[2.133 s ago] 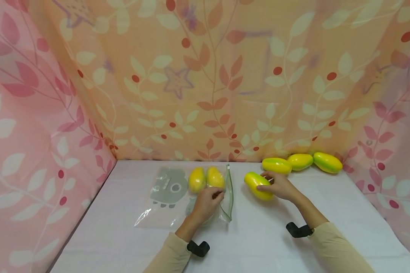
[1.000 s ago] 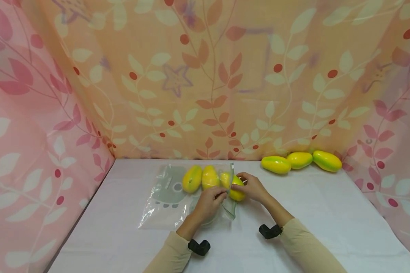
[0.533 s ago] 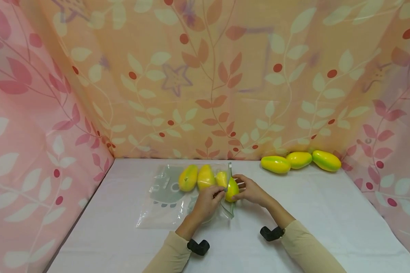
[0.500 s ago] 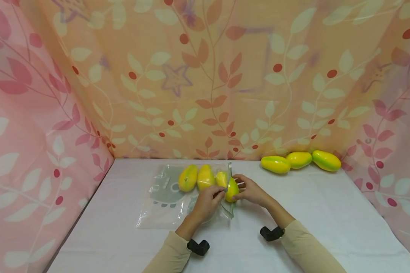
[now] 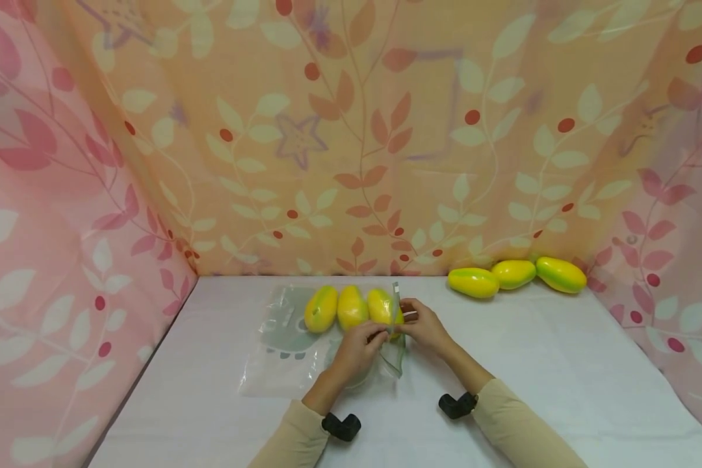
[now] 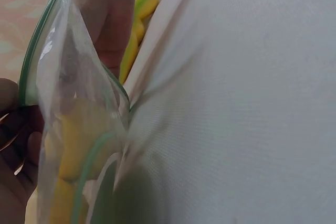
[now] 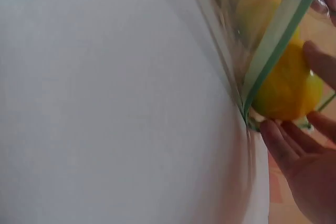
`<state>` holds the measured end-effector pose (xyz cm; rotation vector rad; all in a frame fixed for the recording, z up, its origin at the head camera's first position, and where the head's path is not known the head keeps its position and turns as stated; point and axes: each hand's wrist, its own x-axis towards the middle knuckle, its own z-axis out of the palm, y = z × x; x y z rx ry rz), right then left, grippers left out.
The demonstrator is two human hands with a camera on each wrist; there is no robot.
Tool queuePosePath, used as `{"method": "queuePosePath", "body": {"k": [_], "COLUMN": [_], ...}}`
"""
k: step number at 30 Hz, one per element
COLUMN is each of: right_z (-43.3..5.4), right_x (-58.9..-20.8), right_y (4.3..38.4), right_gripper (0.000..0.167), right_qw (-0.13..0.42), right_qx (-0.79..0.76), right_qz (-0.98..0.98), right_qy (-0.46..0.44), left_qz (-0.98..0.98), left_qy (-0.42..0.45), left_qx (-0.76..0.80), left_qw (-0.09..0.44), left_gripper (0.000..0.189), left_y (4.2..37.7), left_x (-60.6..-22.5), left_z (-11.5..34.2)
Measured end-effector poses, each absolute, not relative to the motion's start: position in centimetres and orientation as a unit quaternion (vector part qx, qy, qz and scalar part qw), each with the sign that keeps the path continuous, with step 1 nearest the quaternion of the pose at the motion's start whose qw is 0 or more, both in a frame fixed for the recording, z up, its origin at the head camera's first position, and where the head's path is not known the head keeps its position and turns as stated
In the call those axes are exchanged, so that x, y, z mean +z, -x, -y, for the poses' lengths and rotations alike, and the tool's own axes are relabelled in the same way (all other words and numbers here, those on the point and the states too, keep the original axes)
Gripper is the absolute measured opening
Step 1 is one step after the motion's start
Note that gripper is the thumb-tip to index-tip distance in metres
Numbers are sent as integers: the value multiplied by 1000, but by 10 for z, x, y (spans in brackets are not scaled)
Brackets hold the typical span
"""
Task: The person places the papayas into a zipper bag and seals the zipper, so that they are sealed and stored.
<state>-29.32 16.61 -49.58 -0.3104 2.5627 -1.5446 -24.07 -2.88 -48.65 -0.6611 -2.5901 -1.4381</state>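
Note:
A clear zip bag point(image 5: 269, 377) with a grey cartoon print and a green zip edge lies flat, its mouth to the right. My left hand point(image 5: 357, 351) pinches the upper lip of that mouth. Inside are smooth, oblong yellow-green fruits, like mangoes or small papayas: a left one point(image 5: 320, 310), a middle one point(image 5: 351, 307) and a right one point(image 5: 381, 305) at the mouth. The right hand point(image 5: 426, 328) touches the rightmost fruit's end. In the right wrist view, its extended, spread fingers point(image 7: 281, 148) press around that end, beside the green zip edge point(image 7: 286, 30).
Three more yellow-green fruits point(image 5: 472, 283) lie in a row at the back right of the table point(image 5: 503, 351), which has a white cover. A leaf-patterned curtain point(image 5: 351, 162) stands behind and at both sides. Each wrist wears a black mount point(image 5: 342, 427).
The right hand has carried a fruit leftward from the open table into the bag's mouth and pushed it further in. The two fruits inside have shifted left. My left hand keeps its pinch.

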Motion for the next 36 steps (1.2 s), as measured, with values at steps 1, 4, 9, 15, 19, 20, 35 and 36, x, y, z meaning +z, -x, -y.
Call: {"method": "queuePosePath", "body": {"k": [1,4,9,15,19,20,35,36], "right_z": [-167,-170,-168,-158,-155,-155,-182,-184], "right_x": [-495,-494,-497,-505,-504,-503,-483,-480], "right_y": [293,293,295,297,297,296,301,302], "right_gripper": [63,68,57,43,40,39,37,38], "right_qw": [76,97,73,61,65,65,47,46], "right_qx": [-516,-527,-522,-521,-516,-512,-445,-442], "right_qz": [-847,-837,-841,-847,-850,-852,-886,-888], "right_qy": [104,113,119,91,88,89,118,119], "left_qz": [851,850,848,850,853,852,846,846], "left_qy": [216,213,227,245,238,234,209,208], "left_qx": [-476,-477,-474,-461,-459,-462,-487,-488], "left_qw": [56,63,70,73,76,74,60,59], "left_gripper": [20,19,18,18,18,18,23,23], "left_y": [241,240,240,240,240,240,238,238], "left_x": [-487,-485,-484,-485,-487,-488,-485,-485], "left_z": [29,30,31,30,29,29,30,31]}}
